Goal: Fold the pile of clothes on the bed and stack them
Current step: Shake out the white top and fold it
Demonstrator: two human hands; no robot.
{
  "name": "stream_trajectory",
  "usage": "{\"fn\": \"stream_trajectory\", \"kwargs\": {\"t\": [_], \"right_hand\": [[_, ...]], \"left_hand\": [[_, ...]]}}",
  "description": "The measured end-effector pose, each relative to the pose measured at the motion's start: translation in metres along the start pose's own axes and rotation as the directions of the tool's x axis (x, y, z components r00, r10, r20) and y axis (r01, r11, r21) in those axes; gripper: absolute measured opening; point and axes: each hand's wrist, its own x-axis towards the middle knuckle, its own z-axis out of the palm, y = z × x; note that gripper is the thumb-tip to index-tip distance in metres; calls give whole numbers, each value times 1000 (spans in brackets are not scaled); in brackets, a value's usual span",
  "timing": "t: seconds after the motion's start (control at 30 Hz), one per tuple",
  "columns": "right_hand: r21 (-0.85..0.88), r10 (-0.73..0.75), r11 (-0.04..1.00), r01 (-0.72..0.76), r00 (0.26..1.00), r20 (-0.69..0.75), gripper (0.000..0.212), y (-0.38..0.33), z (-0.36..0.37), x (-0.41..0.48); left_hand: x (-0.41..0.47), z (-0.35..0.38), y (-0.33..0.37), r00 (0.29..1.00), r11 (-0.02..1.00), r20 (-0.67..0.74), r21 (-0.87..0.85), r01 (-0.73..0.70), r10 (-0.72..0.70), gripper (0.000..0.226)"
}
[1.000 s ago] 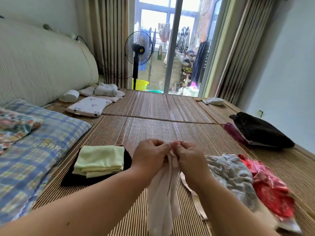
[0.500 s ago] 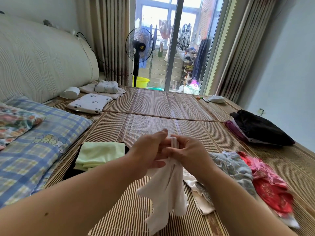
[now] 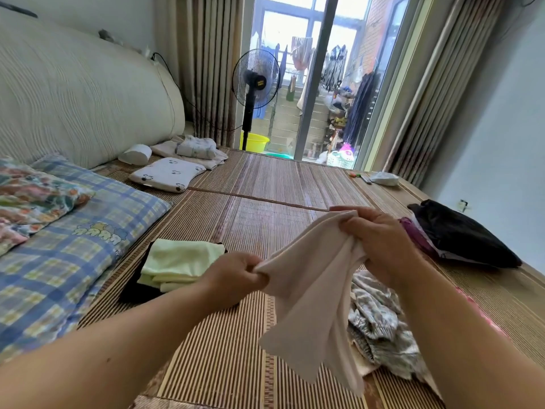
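A: If you're asking how far along the folding is, I'd say fairly early. The folded stack (image 3: 180,261) on the bed mat (image 3: 265,187) has a pale green piece on top of a black one, and that's all I can count there.

B: And the piece up in the air?

A: That's the pale garment (image 3: 309,290) — the left hand (image 3: 236,276) pinches one edge down low, and the right hand (image 3: 380,240) has its fingers curled round the upper edge. So the cloth is pulled out between them above the mat, with the rest hanging down. It's not folded yet, looks like it's just being spread out (my guess).

B: So what's left?

A: That one, plus the loose pile (image 3: 380,329) under the right forearm. There's a grey patterned thing on top, all crumpled — can't tell how many pieces are in it since the arm covers part. The stack sits just left of the left hand, so a finished piece wouldn't have far to go.
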Motion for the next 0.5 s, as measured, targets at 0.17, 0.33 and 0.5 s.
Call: {"fn": "stream_trajectory", "kwargs": {"t": [0.17,0.33,0.5], "right_hand": [[-115,-59,992,55,998,-37,31,0,-36,5],[-433,-54,898,75,997,61,30,4,-41,5],[-339,-14,939,64,989,148,34,2,-25,-2]], "left_hand": [[3,-24,12,984,785,-154,-619,-21,-95,9],[8,-44,28,974,844,-228,-524,-118,-6,8],[1,-57,28,948,959,-318,-269,-89,-1,10]]}}
